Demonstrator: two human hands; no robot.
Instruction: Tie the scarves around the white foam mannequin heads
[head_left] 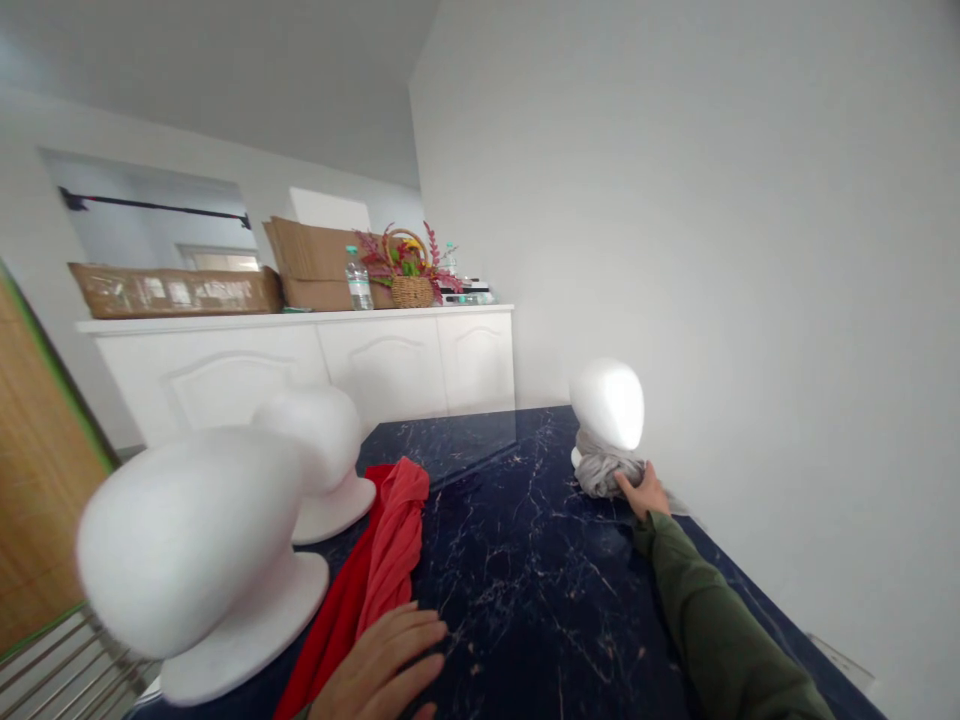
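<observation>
A white foam mannequin head point(609, 402) stands at the far right of the table, a grey scarf point(600, 468) wound around its neck. The fingers of my right hand point(645, 492) are closed on the scarf's front right side. My left hand point(386, 668) is low in the view, fingers stretched out and holding nothing, over the near part of the red scarves point(401, 530). Two more bare mannequin heads are to the left: a large near one point(191, 535) and a smaller one point(319, 440) behind it, each on a round base.
The dark blue marbled tabletop point(510, 560) lies between the heads. A white wall point(712, 250) rises close on the right. Beyond, a white cabinet point(405, 350) bears cardboard boxes point(315, 265), a water bottle point(358, 280) and a flower basket point(412, 290). Metal rails point(67, 670) show at lower left.
</observation>
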